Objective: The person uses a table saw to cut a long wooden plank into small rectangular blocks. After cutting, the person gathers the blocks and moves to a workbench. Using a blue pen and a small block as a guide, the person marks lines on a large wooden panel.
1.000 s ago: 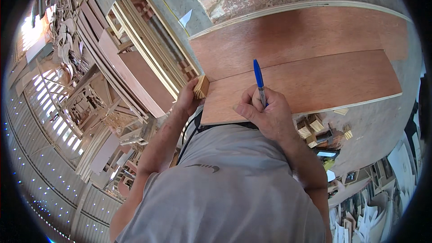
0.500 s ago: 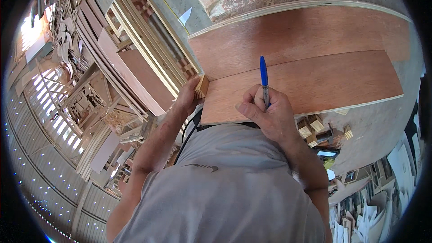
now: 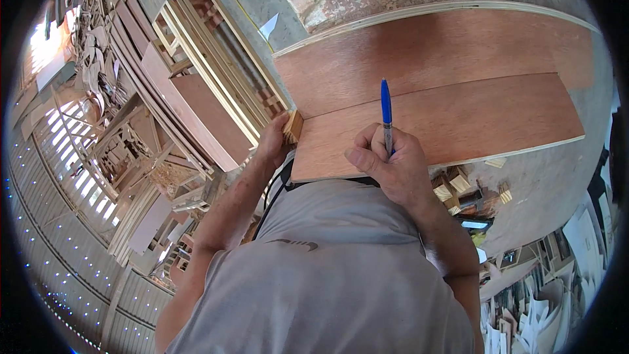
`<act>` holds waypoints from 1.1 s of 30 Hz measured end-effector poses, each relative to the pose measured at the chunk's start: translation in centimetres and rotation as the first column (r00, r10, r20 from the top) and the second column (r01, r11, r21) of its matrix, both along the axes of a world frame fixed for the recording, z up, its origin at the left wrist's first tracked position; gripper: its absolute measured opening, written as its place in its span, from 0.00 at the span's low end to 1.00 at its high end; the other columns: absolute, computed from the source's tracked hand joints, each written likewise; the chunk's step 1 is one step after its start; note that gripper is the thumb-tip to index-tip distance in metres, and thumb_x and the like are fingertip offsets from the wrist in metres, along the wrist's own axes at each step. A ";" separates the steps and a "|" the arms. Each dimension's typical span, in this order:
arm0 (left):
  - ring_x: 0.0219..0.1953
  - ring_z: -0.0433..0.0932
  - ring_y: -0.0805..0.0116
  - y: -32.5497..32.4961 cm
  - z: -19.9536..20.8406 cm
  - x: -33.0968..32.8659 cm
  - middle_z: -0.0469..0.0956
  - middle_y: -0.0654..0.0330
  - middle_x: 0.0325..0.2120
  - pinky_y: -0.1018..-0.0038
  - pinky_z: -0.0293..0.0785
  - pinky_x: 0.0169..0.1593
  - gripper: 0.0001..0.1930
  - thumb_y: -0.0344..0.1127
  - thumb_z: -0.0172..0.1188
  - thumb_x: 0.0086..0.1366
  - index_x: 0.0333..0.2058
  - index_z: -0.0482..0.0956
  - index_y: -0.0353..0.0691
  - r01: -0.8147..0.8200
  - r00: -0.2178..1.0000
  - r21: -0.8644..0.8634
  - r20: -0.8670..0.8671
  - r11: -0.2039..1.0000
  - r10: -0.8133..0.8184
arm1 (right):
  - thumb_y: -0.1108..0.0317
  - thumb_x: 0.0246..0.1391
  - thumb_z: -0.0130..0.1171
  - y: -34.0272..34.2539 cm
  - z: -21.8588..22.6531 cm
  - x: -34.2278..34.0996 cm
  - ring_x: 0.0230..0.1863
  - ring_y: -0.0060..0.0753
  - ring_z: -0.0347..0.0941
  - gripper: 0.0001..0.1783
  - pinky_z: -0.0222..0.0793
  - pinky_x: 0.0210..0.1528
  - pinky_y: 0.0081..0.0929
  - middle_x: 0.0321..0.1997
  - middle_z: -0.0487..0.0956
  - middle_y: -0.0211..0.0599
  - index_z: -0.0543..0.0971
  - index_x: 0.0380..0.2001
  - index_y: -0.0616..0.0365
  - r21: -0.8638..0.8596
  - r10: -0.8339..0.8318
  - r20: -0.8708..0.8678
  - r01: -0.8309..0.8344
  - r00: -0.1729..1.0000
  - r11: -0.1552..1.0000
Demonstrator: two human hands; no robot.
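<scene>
Grey concrete floor (image 3: 537,180) and pale timber frames (image 3: 216,69) surround two long reddish-brown plywood panels, a near panel (image 3: 485,118) and a far panel (image 3: 445,46), meeting along a dark seam that runs left to right. At the near panel's left edge, by the seam's end, the left hand (image 3: 274,141) grips a squared pale-wood block (image 3: 296,128), its fingers partly hidden. Closer to the middle of the near edge, the right hand (image 3: 396,164) is curled tight around a slim blue-ended pen (image 3: 386,105), whose long axis points away from the body, crosswise to the seam.
</scene>
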State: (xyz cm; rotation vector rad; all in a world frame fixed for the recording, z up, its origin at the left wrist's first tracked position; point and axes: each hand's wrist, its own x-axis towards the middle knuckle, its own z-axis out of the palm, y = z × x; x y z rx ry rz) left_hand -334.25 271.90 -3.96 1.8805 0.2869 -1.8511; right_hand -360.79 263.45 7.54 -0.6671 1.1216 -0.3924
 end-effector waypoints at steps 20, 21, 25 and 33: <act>0.43 0.78 0.67 -0.1 0.0 -0.1 0.76 0.59 0.43 0.63 0.77 0.46 0.19 0.45 0.38 0.73 0.54 0.68 0.42 0.047 0.999 0.019 -0.015 0.999 -0.047 | 0.62 0.50 0.71 -0.2 0.1 0.0 0.21 0.13 0.57 0.17 0.62 0.25 0.18 0.17 0.62 0.18 0.73 0.22 0.58 -0.028 -0.028 0.016 0.028 0.999 0.999; 0.43 0.78 0.67 -0.1 0.0 -0.1 0.76 0.59 0.43 0.63 0.77 0.46 0.19 0.45 0.38 0.73 0.53 0.68 0.42 0.043 0.999 0.021 -0.016 0.999 -0.043 | 0.62 0.50 0.71 -0.3 0.2 0.0 0.21 0.13 0.57 0.18 0.62 0.25 0.19 0.17 0.62 0.18 0.72 0.22 0.58 -0.017 -0.034 0.009 0.035 0.999 0.999; 0.42 0.78 0.68 0.3 -0.3 0.2 0.76 0.59 0.42 0.64 0.78 0.46 0.18 0.45 0.38 0.73 0.52 0.68 0.42 0.036 0.999 0.014 -0.030 0.999 -0.036 | 0.57 0.51 0.70 -0.6 -0.3 -0.3 0.21 0.15 0.58 0.23 0.62 0.25 0.21 0.17 0.64 0.21 0.67 0.18 0.55 -0.083 -0.061 0.043 0.065 0.997 0.994; 0.42 0.78 0.68 0.4 -0.5 0.1 0.76 0.58 0.43 0.64 0.79 0.45 0.18 0.45 0.38 0.73 0.52 0.68 0.43 0.075 0.997 -0.029 -0.021 0.997 -0.076 | 0.47 0.65 0.50 -4.8 0.1 -1.4 0.22 0.26 0.67 0.28 0.62 0.25 0.30 0.18 0.71 0.36 0.72 0.23 0.63 -0.269 0.207 -0.108 -0.230 0.972 0.935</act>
